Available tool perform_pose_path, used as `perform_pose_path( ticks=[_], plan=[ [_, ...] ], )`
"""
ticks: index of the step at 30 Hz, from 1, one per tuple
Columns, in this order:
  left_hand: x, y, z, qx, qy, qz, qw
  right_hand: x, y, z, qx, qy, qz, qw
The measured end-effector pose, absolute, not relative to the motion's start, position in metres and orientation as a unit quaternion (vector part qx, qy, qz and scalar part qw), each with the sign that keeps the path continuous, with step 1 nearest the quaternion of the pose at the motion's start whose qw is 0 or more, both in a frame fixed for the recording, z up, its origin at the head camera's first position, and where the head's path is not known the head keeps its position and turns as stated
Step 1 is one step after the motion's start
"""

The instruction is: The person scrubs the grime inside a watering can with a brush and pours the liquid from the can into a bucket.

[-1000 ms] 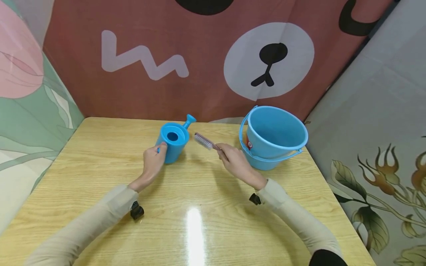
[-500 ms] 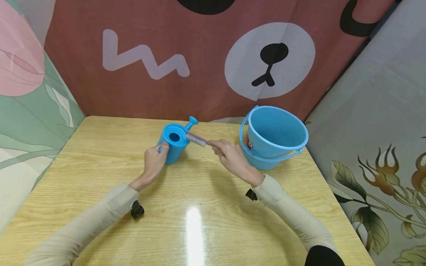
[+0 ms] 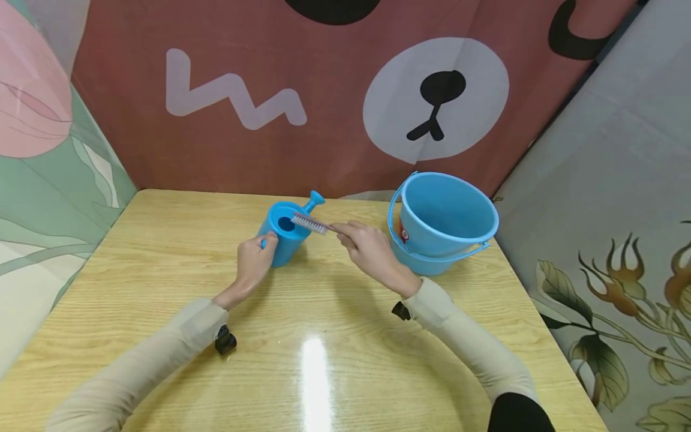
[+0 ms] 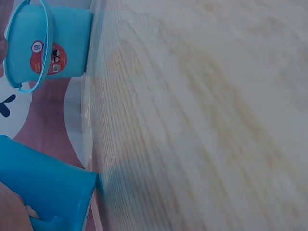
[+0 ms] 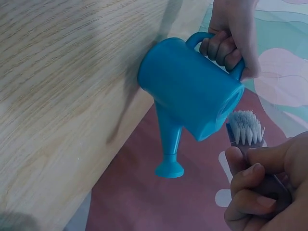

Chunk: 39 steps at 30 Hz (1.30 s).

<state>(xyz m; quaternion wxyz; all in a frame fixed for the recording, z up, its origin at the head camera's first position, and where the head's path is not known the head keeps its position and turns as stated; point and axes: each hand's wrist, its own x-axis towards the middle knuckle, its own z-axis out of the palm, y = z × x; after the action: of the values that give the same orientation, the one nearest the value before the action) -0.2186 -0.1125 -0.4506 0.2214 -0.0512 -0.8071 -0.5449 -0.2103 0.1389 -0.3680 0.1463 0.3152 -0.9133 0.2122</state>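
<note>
My left hand (image 3: pixel 254 262) grips the handle of a blue plastic watering can (image 3: pixel 286 251), fingers curled round it, as the right wrist view also shows. The can leans slightly; whether its base touches the table I cannot tell. Its spout (image 3: pixel 315 200) points to the back right. Between thumb and fingers, my right hand (image 3: pixel 375 255) holds a slim brush (image 3: pixel 310 224) by its handle. The brush's white bristles (image 5: pixel 246 127) are above the can's top, beside the round opening (image 3: pixel 286 224). Contact between bristles and can is unclear.
A light blue bucket (image 3: pixel 421 235) with a hanging handle and a red sticker stands at the table's back right, close to my right hand. The wooden table (image 3: pixel 162 264) ends at a brown printed cloth (image 3: pixel 324 156) behind.
My right hand has moved left with the brush, bringing the bristles from beside the can to over its top. The can and left hand have shifted slightly right.
</note>
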Motion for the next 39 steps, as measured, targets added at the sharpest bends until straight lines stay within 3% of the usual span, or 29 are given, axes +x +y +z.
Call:
perform_pose_path(
  ticks=[16, 39],
  plan=[
    [-0.217, -0.102, -0.448, -0.114, -0.818, -0.526, 0.201, -0.214, 0.134, -0.368, 0.327, -0.912, 0.163, 0.183],
    [-0.215, -0.099, -0.452, -0.131, -0.819, -0.518, 0.209, -0.202, 0.114, -0.327, 0.266, -0.955, 0.018, 0.131]
  ],
)
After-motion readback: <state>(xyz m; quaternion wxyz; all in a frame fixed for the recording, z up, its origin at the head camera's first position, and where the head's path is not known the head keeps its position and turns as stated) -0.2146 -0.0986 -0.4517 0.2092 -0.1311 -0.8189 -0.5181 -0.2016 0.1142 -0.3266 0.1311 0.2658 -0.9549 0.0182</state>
